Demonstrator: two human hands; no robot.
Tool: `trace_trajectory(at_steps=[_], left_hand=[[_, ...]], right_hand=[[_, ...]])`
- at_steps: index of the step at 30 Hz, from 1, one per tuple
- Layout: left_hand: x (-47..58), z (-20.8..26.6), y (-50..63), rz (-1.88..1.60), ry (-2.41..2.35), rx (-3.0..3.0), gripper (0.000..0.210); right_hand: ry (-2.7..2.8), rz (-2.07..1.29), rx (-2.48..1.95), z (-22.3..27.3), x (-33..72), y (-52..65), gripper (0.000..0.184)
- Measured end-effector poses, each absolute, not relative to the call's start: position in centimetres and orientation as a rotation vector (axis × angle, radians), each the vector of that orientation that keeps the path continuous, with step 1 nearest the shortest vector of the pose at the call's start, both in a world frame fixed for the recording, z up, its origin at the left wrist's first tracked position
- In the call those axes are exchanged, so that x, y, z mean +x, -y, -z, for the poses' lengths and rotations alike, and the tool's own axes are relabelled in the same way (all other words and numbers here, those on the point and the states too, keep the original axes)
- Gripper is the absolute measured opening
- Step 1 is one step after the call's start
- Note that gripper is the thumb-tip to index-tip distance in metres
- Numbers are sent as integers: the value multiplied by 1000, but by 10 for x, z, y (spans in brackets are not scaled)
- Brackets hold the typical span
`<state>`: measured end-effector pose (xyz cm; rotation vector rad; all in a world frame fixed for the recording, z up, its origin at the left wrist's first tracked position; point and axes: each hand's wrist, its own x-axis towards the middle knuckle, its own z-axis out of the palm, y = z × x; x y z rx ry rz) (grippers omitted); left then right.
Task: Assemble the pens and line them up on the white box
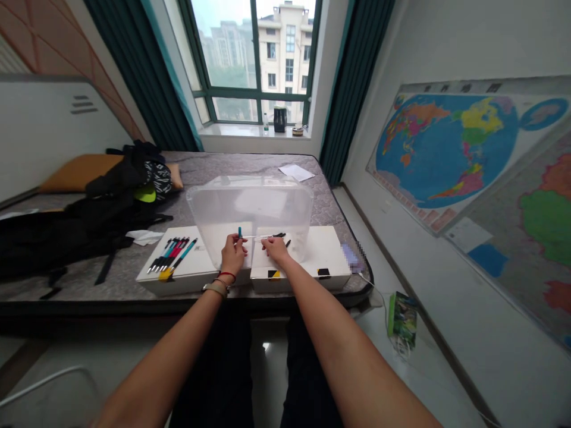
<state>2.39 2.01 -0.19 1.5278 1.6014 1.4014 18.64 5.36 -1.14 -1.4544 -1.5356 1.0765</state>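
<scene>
My left hand point(232, 254) is closed, with a teal pen part point(239, 232) sticking up from its fingers. Opposite it, my right hand point(275, 248) pinches a thin white stick point(254, 238) that spans the gap between both hands; it looks like a pen refill, but is too small to be sure. Just beyond the right fingers lie small black pen parts point(288, 243). Both hands are at the open side of a clear plastic box point(250, 202) standing across two white boxes. A row of pens point(172, 254) in black, red and teal lies on the left white box point(196, 270).
The right white box point(321, 255) carries yellow and black tape. Both boxes rest at the edge of a grey mattress point(187, 166). Black bags point(89, 220) and a tissue point(145, 237) are at left, white paper point(297, 172) behind. A green box point(402, 321) with cables stands right.
</scene>
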Motion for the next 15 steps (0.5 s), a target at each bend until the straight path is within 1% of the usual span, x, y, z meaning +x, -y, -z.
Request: trace_trajectory(at_steps=[3,6,10,12,15], left_hand=[[20,7,-20,-1452,-1642,1382,24],[19,6,-20,-1413,-1637,1412,24],[16,8,-21,-1408,-1579,1391,25],[13,10,-22,-1424,-1519,1359,26],[9,14,-25,-1444,-1438,1292,28]], right_hand=[[1521,-1083,-1444,12,186,-54,32],[1503,-1095,-1444,10,185,-54,32],[1530,-1074,-1548,-15,190,-63,31],[1638,-917,-1614,-37,197,-75,30],[2084,-590,-1644,-73,209,-98,21]])
